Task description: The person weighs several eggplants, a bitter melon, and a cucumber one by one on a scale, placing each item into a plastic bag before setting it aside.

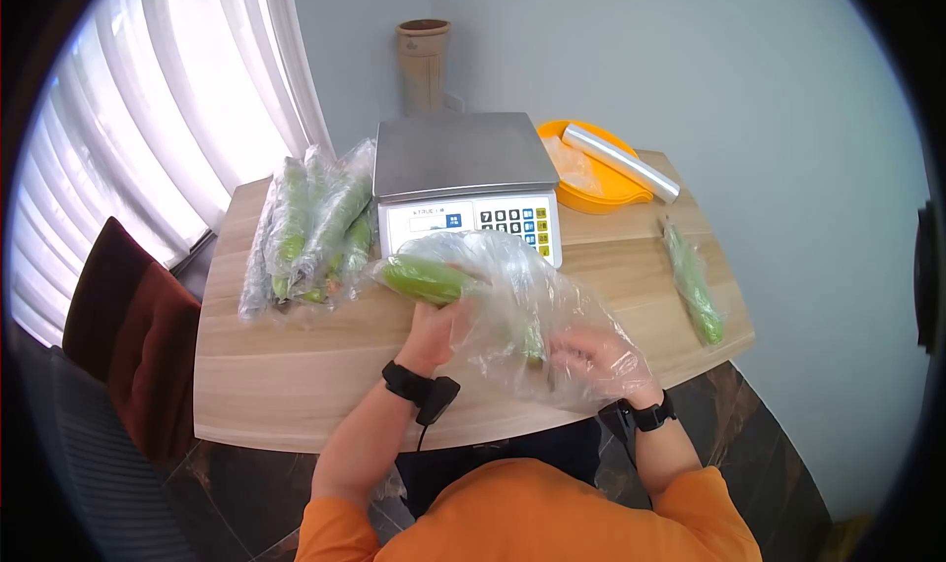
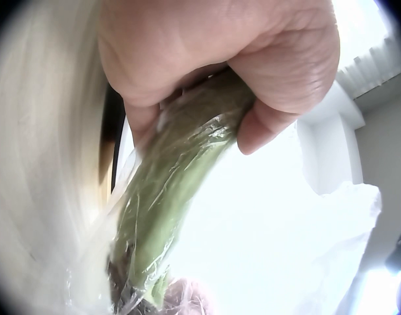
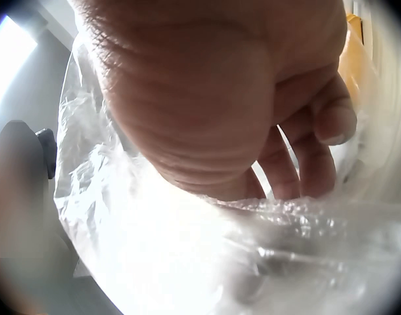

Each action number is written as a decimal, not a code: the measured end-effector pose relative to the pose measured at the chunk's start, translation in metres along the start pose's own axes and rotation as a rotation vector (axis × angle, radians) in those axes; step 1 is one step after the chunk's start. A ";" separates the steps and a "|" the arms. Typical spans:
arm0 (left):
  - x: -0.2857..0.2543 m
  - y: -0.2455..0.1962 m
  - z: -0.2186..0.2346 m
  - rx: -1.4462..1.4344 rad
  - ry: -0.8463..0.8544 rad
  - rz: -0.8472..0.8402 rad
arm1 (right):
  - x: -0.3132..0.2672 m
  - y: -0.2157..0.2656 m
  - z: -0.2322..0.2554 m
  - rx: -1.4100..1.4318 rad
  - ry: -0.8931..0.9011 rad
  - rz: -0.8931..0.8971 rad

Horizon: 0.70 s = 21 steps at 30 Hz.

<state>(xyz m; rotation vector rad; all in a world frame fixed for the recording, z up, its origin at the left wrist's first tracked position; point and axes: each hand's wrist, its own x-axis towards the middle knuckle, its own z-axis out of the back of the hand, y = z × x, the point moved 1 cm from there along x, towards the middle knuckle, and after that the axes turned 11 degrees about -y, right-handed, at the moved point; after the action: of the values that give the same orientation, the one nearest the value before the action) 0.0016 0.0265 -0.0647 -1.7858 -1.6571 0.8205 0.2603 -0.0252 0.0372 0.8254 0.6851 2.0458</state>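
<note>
In the head view my left hand (image 1: 432, 333) grips a long green vegetable (image 1: 426, 278), which looks like corn in its husk, in front of the scale. The left wrist view has the fingers and thumb of that hand (image 2: 220, 52) round the film-covered green piece (image 2: 164, 203). A clear plastic bag (image 1: 507, 281) spreads from there to my right hand (image 1: 591, 353), which is inside or behind the film. Loosely bent, separated fingers show on the right hand (image 3: 207, 98) in the right wrist view, above crinkled plastic (image 3: 286, 256), with nothing seen in its grasp.
A scale (image 1: 463, 158) stands at the table's back. Several bagged green vegetables (image 1: 291, 222) lie left of it. Behind on the right, an orange basin (image 1: 601, 199) bears a film roll (image 1: 621, 161). One wrapped vegetable (image 1: 692, 281) lies near the table's right edge (image 1: 744, 326).
</note>
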 end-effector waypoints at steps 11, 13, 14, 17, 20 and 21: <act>-0.001 0.002 0.005 -0.233 -0.088 0.239 | -0.003 0.007 -0.013 -0.095 0.102 -0.332; -0.001 0.002 0.005 -0.201 -0.065 0.202 | -0.004 0.005 -0.017 -0.091 0.082 -0.312; -0.002 0.003 0.003 -0.179 -0.050 0.170 | -0.004 0.005 -0.020 -0.071 0.059 -0.296; -0.007 0.000 -0.005 0.078 0.022 -0.014 | -0.006 -0.006 -0.032 0.159 -0.063 -0.269; -0.009 0.003 -0.009 0.016 0.001 0.134 | 0.005 0.021 -0.023 0.125 -0.087 -0.343; -0.009 0.005 -0.009 -0.073 -0.024 0.243 | 0.010 0.031 -0.019 0.054 -0.075 -0.380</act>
<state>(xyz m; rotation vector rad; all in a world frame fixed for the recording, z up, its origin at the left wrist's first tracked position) 0.0108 0.0171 -0.0619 -2.0643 -1.5215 0.8980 0.2272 -0.0368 0.0499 0.7349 0.7914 1.6541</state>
